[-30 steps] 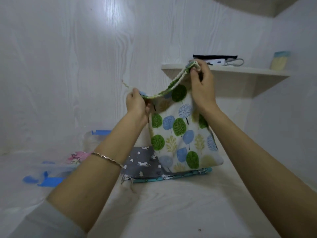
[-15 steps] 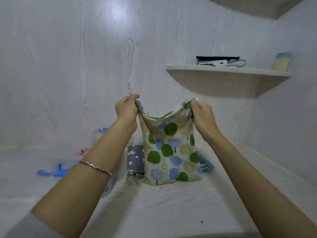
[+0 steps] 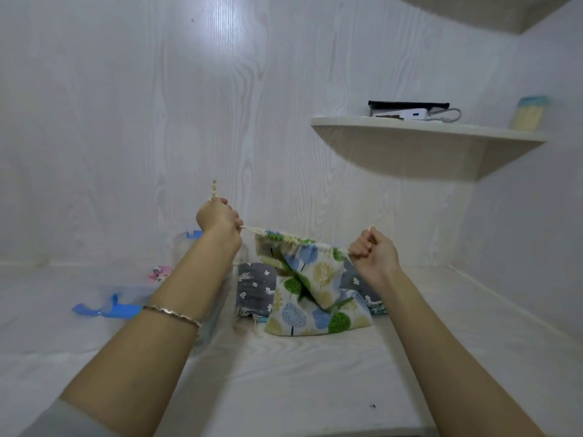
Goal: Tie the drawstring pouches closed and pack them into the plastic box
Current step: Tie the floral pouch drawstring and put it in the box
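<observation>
Mid-frame, the left hand point(image 3: 219, 217) and right hand point(image 3: 372, 250) each grip a drawstring end of the tree-print pouch point(image 3: 310, 285), which wants an even, level outward pull until its mouth gathers fully.

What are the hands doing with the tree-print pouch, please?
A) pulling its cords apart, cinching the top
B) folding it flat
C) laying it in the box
A: the left hand and right hand grip the drawstring taut out to either side, and the top of the tree-print pouch is gathered shut.
</observation>
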The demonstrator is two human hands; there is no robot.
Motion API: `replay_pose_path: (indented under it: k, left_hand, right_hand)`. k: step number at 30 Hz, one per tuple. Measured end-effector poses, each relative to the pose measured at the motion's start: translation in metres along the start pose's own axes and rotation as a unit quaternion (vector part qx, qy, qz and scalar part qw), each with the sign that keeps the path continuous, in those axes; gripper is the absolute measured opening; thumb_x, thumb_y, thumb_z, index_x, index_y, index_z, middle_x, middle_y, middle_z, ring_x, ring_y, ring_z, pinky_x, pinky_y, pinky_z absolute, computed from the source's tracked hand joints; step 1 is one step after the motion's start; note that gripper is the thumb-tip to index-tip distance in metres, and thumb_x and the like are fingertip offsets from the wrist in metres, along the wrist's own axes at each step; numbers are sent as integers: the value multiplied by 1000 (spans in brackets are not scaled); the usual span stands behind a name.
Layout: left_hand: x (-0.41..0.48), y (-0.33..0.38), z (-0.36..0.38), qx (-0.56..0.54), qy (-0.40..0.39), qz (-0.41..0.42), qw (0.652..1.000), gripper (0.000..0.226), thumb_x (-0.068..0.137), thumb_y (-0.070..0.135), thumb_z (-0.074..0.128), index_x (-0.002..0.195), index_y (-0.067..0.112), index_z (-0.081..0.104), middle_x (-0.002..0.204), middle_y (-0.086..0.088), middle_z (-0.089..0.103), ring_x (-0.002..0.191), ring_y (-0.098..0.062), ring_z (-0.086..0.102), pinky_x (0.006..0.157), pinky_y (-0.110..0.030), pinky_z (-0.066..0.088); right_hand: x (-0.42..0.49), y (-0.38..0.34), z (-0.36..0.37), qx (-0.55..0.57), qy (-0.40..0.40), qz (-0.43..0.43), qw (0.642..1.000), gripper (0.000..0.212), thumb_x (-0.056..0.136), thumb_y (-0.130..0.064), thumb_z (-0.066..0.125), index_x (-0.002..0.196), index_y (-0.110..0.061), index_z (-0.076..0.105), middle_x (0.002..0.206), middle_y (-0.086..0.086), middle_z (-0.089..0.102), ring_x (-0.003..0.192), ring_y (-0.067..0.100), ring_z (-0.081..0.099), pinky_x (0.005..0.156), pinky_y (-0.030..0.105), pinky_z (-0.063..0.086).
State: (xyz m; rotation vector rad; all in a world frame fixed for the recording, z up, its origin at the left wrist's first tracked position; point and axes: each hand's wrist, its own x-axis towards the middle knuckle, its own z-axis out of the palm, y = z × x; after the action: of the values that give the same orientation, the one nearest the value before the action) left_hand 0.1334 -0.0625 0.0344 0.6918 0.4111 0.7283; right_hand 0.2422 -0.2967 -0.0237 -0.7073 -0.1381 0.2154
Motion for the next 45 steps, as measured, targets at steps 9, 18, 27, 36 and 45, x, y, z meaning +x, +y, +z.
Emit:
replay_pose_path:
  k: [9,18,27,36,45]
  left_hand:
    - [4,19,-24,198,-89,48,975,24,94,6,41,73,17,45,53,3,33,28,-4,27,32,-11,17]
    - [-59,7,25,262,-380,-55,885,19,99,14,48,87,4,58,70,-5,59,51,-8,57,45,-13,50]
    - [-52,0,30,480,-374,113,786,47,101,43,37,96,6,66,79,-5,66,62,-12,61,54,-21,50]
    - [-46,-23,-7,547,-420,264,675,38,101,29,44,83,6,68,67,1,57,62,-9,49,64,-25,42]
    - [-43,-18,-23,479,-374,180,773,13,88,12,67,93,3,75,74,-10,73,63,-10,63,64,-22,52]
  right_hand:
    - [10,32,-33,-495,88,-56,863,37,91,-19,53,56,-10,48,41,-3,39,40,14,34,40,23,27]
    - [-38,38,84,-588,-200,-77,780,18,92,-13,59,75,-18,62,61,-3,49,47,6,37,44,18,28]
    - [-57,31,79,-336,-272,20,901,20,99,-13,47,85,-3,58,63,3,51,49,6,36,38,15,23]
    - [-61,33,63,-384,-226,-69,892,24,98,-12,51,89,6,64,63,1,60,48,5,39,39,15,27]
    - [-69,30,61,-446,-194,-68,871,25,96,-22,59,79,-5,66,58,-4,58,45,4,39,40,16,28]
